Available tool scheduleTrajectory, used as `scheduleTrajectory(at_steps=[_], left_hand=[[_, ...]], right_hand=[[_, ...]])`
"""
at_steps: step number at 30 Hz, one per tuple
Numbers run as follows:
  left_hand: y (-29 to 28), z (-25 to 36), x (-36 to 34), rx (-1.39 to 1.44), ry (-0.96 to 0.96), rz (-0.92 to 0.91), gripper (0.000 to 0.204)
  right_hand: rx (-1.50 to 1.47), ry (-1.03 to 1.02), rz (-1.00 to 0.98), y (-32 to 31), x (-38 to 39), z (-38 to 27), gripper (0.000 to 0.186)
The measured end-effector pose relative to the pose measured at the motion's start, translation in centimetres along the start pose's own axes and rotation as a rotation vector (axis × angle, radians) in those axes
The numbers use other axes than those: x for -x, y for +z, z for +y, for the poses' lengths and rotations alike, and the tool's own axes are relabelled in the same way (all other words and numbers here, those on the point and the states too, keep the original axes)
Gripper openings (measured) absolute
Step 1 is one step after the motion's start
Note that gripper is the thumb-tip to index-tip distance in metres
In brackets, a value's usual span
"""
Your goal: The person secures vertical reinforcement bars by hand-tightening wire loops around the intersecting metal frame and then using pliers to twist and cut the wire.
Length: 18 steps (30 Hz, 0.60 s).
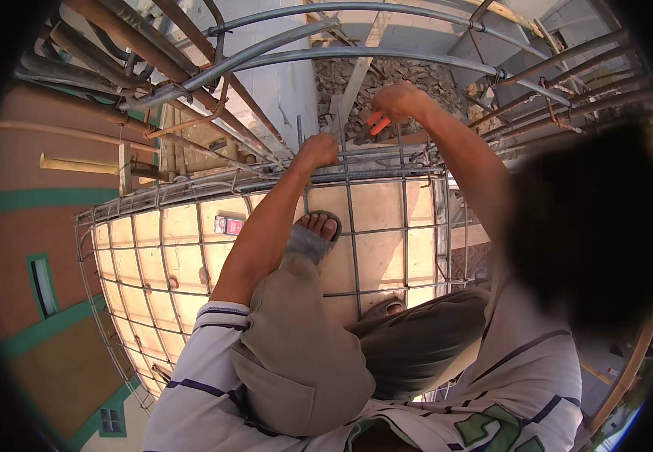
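Note:
My right hand (400, 101) is raised beyond the edge of the rebar mesh, its fingers wrapped round orange-handled pliers (379, 123). Two orange handles stick out below the fingers, while the jaws do not show clearly. Lower and to the left, my left hand (320, 151) is closed at the bundle of steel bars (375, 158) along the mesh's far edge. What its fingers hold is hidden. The rebar mesh (353, 245) spreads in a grid over pale wooden boards (375, 264). I squat on it with a sandaled foot (317, 235) between the bars.
Long steel bars (417, 53) cross overhead and at the far side. Broken rubble (424, 75) lies below, beyond the edge, beside a pale wall (277, 90). A small red-and-white packet (228, 224) rests on the boards. At left the mesh ends above a drop.

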State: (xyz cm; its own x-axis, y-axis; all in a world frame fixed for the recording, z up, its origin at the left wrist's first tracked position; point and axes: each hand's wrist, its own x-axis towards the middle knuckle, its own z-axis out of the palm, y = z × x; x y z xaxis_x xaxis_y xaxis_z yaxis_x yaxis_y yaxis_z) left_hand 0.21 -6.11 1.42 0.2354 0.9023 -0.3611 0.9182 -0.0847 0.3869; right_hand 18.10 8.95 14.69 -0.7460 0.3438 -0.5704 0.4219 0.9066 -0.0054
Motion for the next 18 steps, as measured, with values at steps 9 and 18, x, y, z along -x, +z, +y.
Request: scheduleTrajectory(at_steps=[9, 18], left_hand=[[-0.7, 0.2, -0.2, -0.078, 0.023, -0.055, 0.035], [-1.2, -2.4, -0.5, -0.062, 0.039, -0.031, 0.024]], right_hand=[[0.202, 0.226, 0.550, 1.5, 2.6, -2.5, 0.020], [-0.040, 0.331, 0.389, -3.1, 7.0, -4.6, 0.034]])
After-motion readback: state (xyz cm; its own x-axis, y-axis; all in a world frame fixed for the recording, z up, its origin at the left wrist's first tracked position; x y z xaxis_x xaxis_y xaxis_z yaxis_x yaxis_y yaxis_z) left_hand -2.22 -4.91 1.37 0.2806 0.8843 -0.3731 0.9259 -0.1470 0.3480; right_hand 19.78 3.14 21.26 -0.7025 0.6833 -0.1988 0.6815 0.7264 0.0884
